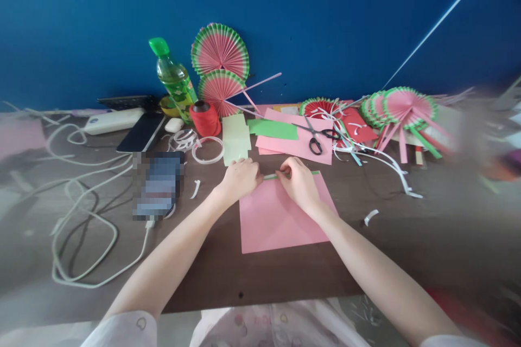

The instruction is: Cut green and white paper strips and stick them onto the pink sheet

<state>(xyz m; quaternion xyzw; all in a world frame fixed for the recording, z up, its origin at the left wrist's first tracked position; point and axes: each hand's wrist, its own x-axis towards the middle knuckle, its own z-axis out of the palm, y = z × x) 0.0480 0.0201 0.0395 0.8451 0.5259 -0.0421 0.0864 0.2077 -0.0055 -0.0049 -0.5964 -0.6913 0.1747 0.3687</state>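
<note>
A sheet of pink paper lies flat on the brown table, with a narrow green strip along its far edge. At that edge's left end, my left hand has its fingers closed on the paper. My right hand pinches the same edge farther right, thumb and fingertips together. Between the two hands a short stretch of the pale strip shows. Just beyond my hands are pale green paper pieces, a bright green strip of paper and black-handled scissors on pink sheets.
Pleated paper fans lean on the blue wall beside a green-capped bottle and a red thread spool. More fans lie right, near white strips. A tape roll, phone and looped white cable occupy the left.
</note>
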